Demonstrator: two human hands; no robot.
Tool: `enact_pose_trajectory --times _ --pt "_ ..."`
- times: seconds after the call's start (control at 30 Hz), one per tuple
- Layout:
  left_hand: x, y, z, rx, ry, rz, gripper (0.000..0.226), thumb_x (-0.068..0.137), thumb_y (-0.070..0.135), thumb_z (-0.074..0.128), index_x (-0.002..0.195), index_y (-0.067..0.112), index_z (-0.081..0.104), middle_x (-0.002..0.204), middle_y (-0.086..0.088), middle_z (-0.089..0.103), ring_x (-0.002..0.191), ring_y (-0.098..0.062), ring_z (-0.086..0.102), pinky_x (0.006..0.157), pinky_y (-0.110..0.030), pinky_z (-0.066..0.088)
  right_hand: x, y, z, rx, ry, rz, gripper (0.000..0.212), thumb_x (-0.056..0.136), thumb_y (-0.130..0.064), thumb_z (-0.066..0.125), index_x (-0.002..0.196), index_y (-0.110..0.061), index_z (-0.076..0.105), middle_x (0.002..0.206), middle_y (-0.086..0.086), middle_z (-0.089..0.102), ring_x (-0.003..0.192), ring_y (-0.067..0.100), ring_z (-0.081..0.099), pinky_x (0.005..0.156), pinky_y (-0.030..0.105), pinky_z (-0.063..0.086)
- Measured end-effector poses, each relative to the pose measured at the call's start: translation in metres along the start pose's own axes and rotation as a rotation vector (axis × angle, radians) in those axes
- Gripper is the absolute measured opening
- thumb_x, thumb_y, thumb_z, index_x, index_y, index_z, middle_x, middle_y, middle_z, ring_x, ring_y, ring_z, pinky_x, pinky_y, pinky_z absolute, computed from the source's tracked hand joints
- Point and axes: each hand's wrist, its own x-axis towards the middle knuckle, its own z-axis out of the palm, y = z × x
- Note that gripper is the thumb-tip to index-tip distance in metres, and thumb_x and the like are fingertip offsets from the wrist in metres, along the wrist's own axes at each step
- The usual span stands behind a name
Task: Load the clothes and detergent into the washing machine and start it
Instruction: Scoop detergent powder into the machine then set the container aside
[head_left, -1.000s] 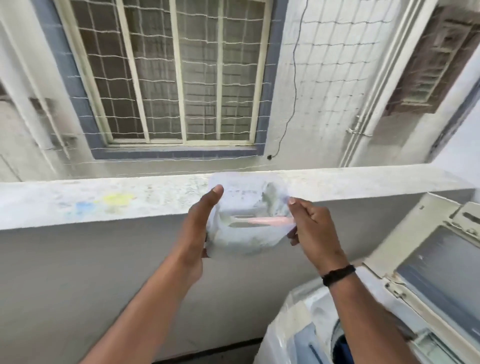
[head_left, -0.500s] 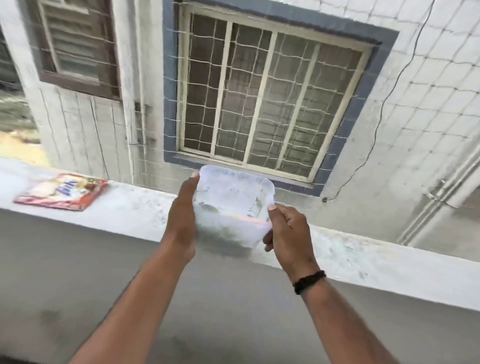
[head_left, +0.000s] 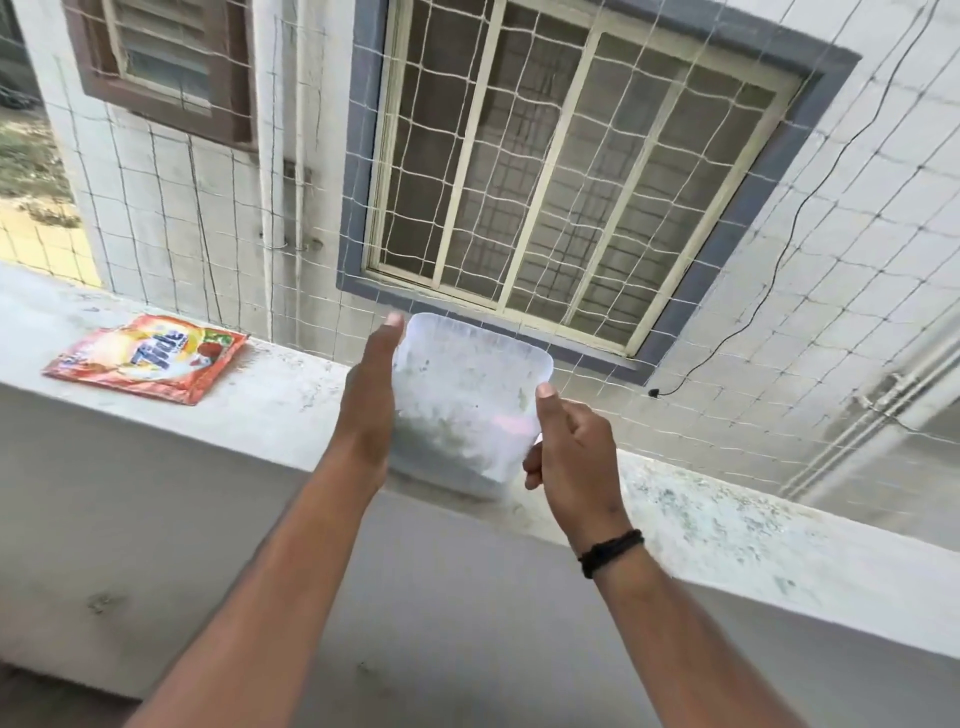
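A translucent white plastic container (head_left: 467, 400), lidded and smeared with powder inside, is held between both my hands just above the concrete ledge (head_left: 727, 525); whether its bottom touches the ledge I cannot tell. My left hand (head_left: 366, 410) grips its left side, thumb up along the edge. My right hand (head_left: 571, 457) pinches its right corner with the thumb on top. A red Tide detergent packet (head_left: 148, 358) lies flat on the ledge to the left. The washing machine and clothes are out of view.
White safety netting (head_left: 779, 291) rises from the ledge's far edge. Beyond it are a barred window (head_left: 561, 171) and a tiled wall. The grey parapet wall (head_left: 156, 519) drops below the ledge in front of me.
The view has swung left, so the washing machine left the frame and the Tide packet came in. Both hands carried the container left along the ledge and lower.
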Motion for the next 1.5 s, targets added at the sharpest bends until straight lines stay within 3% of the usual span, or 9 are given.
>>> enact_pose_trajectory --times 0.13,0.3,0.47,0.6,0.77,0.93,1.17,1.3,1.5 --pt "0.005 -0.004 -0.004 -0.024 -0.009 0.020 0.079 0.053 0.092 0.062 0.122 0.053 0.064 0.138 0.014 0.061 0.133 -0.019 0.053 0.115 -0.052 0.033 0.002 0.005 0.000 -0.023 -0.017 -0.017 0.061 0.092 -0.059 0.046 0.066 -0.004 0.042 0.048 0.000 0.044 0.065 0.024 0.051 0.066 0.041 0.048" --pt "0.002 -0.002 -0.004 -0.019 0.005 0.021 0.054 0.072 0.076 0.059 0.113 0.042 0.073 0.118 0.007 0.073 0.115 -0.019 0.066 0.109 -0.046 0.043 0.001 0.006 -0.005 -0.008 -0.041 0.008 0.067 0.097 -0.055 0.050 0.074 0.008 0.044 0.062 -0.012 0.052 0.066 0.020 0.055 0.059 0.031 0.041" --pt "-0.002 -0.004 -0.004 0.008 -0.001 0.025 0.050 0.082 0.067 0.055 0.113 0.034 0.074 0.113 0.004 0.075 0.110 -0.020 0.069 0.109 -0.047 0.044 -0.002 0.006 -0.005 -0.030 -0.048 0.001 0.060 0.099 -0.051 0.049 0.069 0.000 0.036 0.069 0.007 0.039 0.051 0.015 0.053 0.058 0.031 0.039" --pt "-0.011 -0.005 -0.002 -0.004 0.024 0.034 0.043 0.089 0.060 0.053 0.107 0.028 0.076 0.109 0.003 0.076 0.109 -0.020 0.069 0.107 -0.043 0.045 -0.002 0.001 -0.004 -0.022 -0.102 0.017 0.065 0.102 -0.048 0.045 0.090 0.016 0.049 0.075 0.010 0.044 0.056 0.017 0.051 0.052 0.025 0.040" --pt "-0.018 0.005 -0.003 -0.005 0.021 0.061 0.035 0.096 0.053 0.049 0.098 0.028 0.073 0.101 0.006 0.077 0.093 -0.013 0.070 0.076 -0.028 0.048 0.001 -0.004 -0.010 -0.004 -0.113 0.033 0.071 0.100 -0.053 0.044 0.098 0.017 0.051 0.080 0.011 0.041 0.060 0.020 0.050 0.049 0.022 0.041" --pt "-0.021 0.015 -0.010 -0.009 0.100 0.222 0.034 0.086 0.055 0.062 0.105 0.029 0.072 0.116 0.009 0.070 0.115 -0.007 0.061 0.106 -0.034 0.042 0.001 -0.011 -0.021 0.059 0.006 0.021 0.073 0.092 -0.057 0.048 0.107 0.014 0.054 0.083 0.010 0.042 0.062 0.021 0.047 0.047 0.016 0.041" --pt "-0.034 0.033 0.006 0.037 0.101 0.557 0.055 0.089 0.043 0.057 0.132 0.008 0.063 0.124 0.008 0.067 0.120 -0.001 0.060 0.101 -0.017 0.044 -0.003 -0.021 -0.045 0.141 0.189 -0.011 0.039 0.100 -0.043 0.052 0.094 -0.011 0.072 0.076 -0.006 0.062 0.051 0.011 0.054 0.056 0.028 0.039" --pt "-0.042 0.037 0.016 0.168 0.060 0.671 0.044 0.101 0.030 0.057 0.140 0.008 0.057 0.132 0.008 0.062 0.123 0.009 0.054 0.098 -0.006 0.040 -0.012 -0.016 -0.057 0.174 0.263 -0.016 0.035 0.102 -0.038 0.052 0.091 -0.012 0.074 0.075 -0.010 0.063 0.051 0.012 0.052 0.052 0.024 0.038" --pt "-0.063 0.022 0.048 0.164 -0.013 0.777 0.049 0.098 0.038 0.056 0.139 0.010 0.058 0.129 0.007 0.065 0.125 -0.003 0.057 0.107 -0.026 0.045 -0.032 -0.008 -0.088 0.200 0.371 -0.036 0.034 0.102 -0.036 0.053 0.088 -0.013 0.075 0.068 -0.008 0.061 0.052 0.016 0.051 0.050 0.023 0.037"
